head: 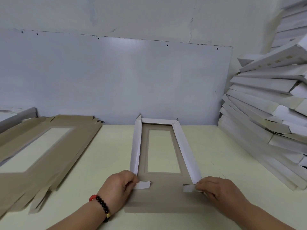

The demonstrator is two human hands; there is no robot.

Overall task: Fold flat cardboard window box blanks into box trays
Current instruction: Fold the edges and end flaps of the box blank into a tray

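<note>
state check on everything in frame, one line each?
box blank: partly folded; both long walls and far wall up, near end panel flat on the table
left corner tab: turned inward, pinched by left hand
right corner tab: turned inward, pinched by right hand
flat blanks: unfolded, stacked at left
folded trays: finished, piled leaning at right
</note>
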